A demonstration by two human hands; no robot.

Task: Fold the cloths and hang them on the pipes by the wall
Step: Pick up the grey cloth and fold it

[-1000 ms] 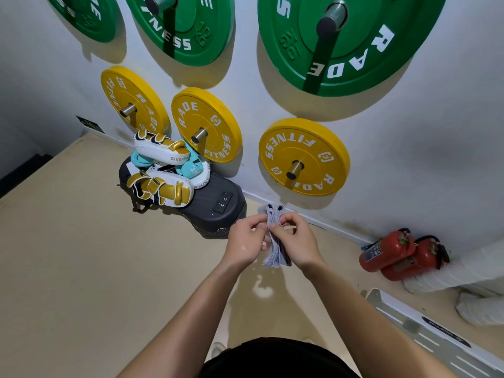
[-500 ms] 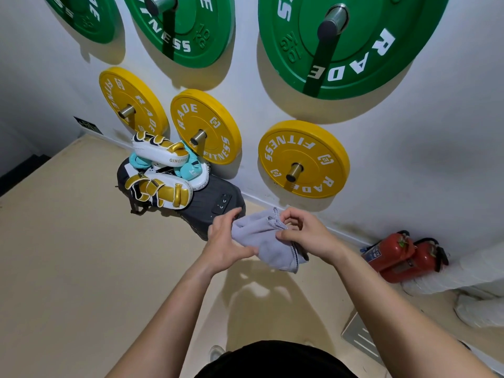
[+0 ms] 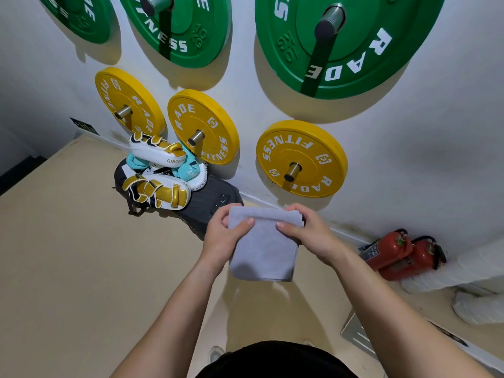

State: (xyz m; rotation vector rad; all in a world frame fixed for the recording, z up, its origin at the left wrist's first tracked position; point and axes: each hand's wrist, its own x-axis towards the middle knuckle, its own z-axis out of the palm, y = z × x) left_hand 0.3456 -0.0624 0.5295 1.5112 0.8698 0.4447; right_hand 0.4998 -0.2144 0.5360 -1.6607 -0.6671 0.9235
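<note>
A pale grey cloth (image 3: pixel 263 248) hangs folded into a flat rectangle in front of me, above the beige floor. My left hand (image 3: pixel 222 237) grips its upper left corner, thumb on the front. My right hand (image 3: pixel 308 234) grips its upper right corner the same way. Metal pipes stick out of the white wall through weight plates: the nearest pipe (image 3: pixel 291 170) sits in a yellow plate (image 3: pixel 302 156) just above the cloth, and a larger pipe (image 3: pixel 330 19) sits in a green plate (image 3: pixel 346 42) higher up.
Two more yellow plates (image 3: pixel 203 126) and green plates hang to the left. White-and-gold boxing pads (image 3: pixel 156 173) lie on a dark bag (image 3: pixel 207 200) by the wall. Two red fire extinguishers (image 3: pixel 398 255) and white wrapped ducts (image 3: pixel 463 271) lie at the right.
The cloth was bunched narrow between both hands, then spread sideways; now it hangs flat as a folded rectangle with my hands apart at its top corners.
</note>
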